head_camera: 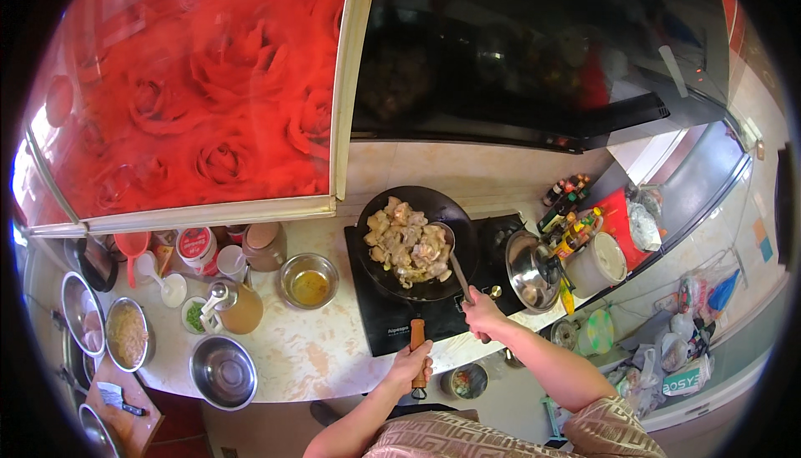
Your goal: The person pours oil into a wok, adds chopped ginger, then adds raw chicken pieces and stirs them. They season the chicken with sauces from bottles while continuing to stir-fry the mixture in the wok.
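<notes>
A black wok point(461, 214) stands on the left side of a black cooktop point(388, 314), holding pale chunks of meat point(407, 242). My left hand point(410, 365) grips the wok's brown wooden handle point(418, 333), which points back at me. In my right hand point(487, 315) is the handle of a metal ladle point(460, 273). The ladle's bowl rests among the meat at the right side of the wok. Right of the wok, a shiny steel wok lid point(525, 270) leans over the cooktop's right part.
Left of the cooktop are a steel bowl of yellowish liquid point(310, 286), an oil jug point(241, 308) and a metal bowl point(224, 371). A cleaver point(116, 397) lies on a cutting board point(134, 423). Sauce bottles point(572, 236) and a white tub point(601, 264) stand right. A black range hood point(500, 70) overhangs.
</notes>
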